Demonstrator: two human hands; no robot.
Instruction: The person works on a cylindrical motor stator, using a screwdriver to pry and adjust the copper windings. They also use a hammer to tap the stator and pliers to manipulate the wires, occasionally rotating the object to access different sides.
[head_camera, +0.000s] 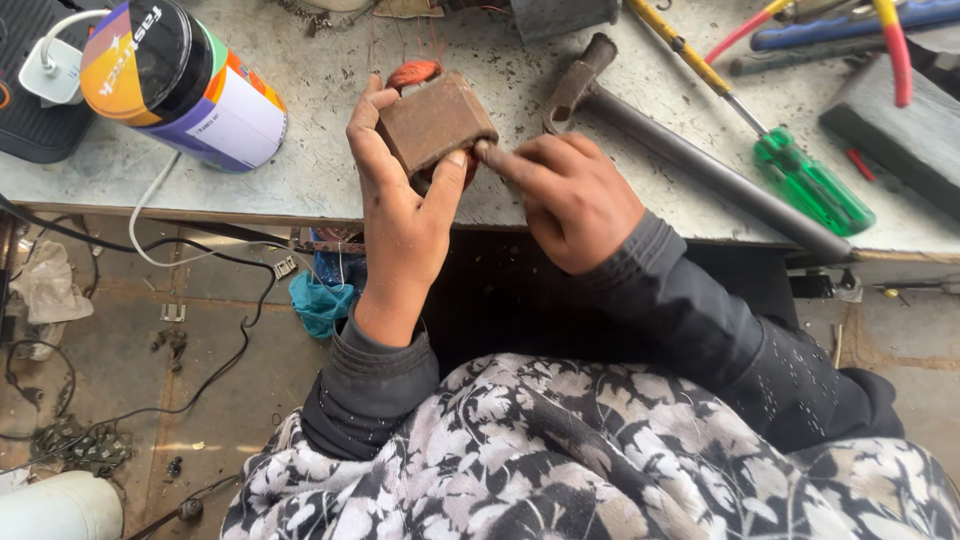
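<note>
We hold a rusty brown block (437, 121) above the near edge of the worktop (320, 170). Our left hand (400, 215) wraps it from below, thumb and fingers closed around its sides. Our right hand (570, 195) has its grip narrow, fingertips pinched against the block's right edge; whether they pinch a wire or tool we cannot tell. The block looks like a metal core, with reddish-copper winding (413, 71) showing behind it. We judge the work midway: the winding is still in place, nothing lies stripped beside it. A hammer (640, 125) and a green screwdriver (810, 185) lie toward the right edge, a jar (180, 80) near the far-left corner.
</note>
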